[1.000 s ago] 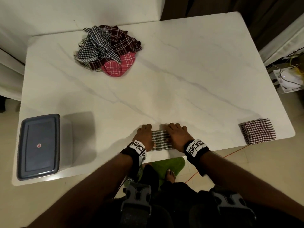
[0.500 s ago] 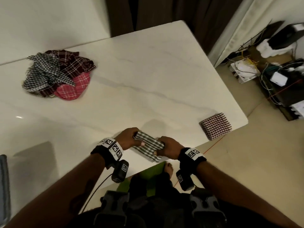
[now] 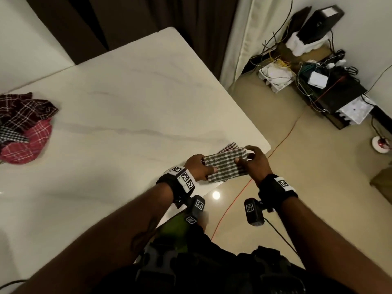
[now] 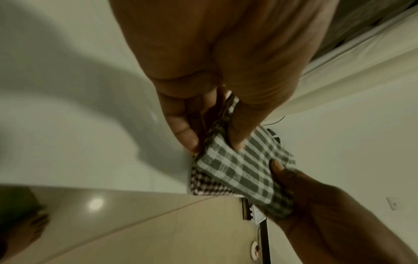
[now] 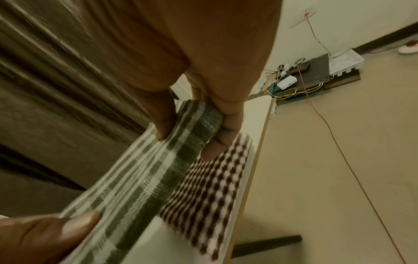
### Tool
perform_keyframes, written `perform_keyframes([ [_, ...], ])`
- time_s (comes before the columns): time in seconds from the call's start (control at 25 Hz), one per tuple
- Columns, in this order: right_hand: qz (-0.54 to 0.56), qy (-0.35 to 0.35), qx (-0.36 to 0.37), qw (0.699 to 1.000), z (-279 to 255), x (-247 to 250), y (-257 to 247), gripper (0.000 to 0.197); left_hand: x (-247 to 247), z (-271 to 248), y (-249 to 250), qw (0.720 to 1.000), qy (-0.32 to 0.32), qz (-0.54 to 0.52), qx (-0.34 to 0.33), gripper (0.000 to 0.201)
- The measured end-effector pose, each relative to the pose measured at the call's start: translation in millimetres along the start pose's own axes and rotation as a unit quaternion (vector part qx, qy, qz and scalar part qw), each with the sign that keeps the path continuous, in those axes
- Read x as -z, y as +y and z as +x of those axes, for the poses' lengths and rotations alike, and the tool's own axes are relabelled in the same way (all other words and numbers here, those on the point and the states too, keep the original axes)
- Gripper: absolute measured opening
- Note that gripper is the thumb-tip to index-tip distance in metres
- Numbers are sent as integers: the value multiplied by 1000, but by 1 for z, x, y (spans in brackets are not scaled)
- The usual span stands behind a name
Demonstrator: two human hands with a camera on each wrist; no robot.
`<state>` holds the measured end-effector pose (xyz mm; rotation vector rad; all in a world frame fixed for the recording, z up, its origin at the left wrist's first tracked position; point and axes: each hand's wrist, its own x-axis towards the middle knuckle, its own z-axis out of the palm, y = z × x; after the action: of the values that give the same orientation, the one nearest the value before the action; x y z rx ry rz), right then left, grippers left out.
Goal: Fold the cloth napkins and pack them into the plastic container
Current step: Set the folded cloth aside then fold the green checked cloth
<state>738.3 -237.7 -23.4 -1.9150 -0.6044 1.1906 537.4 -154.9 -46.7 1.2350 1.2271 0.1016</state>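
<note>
I have the folded grey-checked napkin (image 3: pixel 226 166) pinched at both short ends, thumb on top and fingers beneath, left hand (image 3: pixel 198 167) on its near end and right hand (image 3: pixel 254 161) on its far end, carried just above the maroon-checked folded napkin (image 5: pixel 217 180) that lies at the table's (image 3: pixel 127 115) right corner. I judge this the stacking step, so next I must lower it square onto the maroon one; both are soft woven cotton rectangles, and whether they already touch I cannot tell through the blur. The crumpled pile of unfolded napkins (image 3: pixel 23 132) sits well to the left of that corner, and the plastic container is out of view
</note>
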Motion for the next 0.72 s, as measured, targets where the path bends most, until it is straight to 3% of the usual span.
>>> perform_keyframes([
  [0.2,-147,-14,28,989,53,16,-6,50,-42,18,-2,987,50,-134,73,19],
  [0.4,-255,-34,68,964,71,15,-4,27,-51,16,-3,985,57,-138,82,10],
  [0.52,-218,-36,62,973,70,12,0,30,-51,18,-6,985,83,-129,78,19],
  [0.64,-215,-25,62,974,66,10,7,36,-52,12,-1,980,118,-147,61,15],
  [0.72,-273,5,96,957,61,7,11,43,-52,11,0,977,136,-153,55,25],
])
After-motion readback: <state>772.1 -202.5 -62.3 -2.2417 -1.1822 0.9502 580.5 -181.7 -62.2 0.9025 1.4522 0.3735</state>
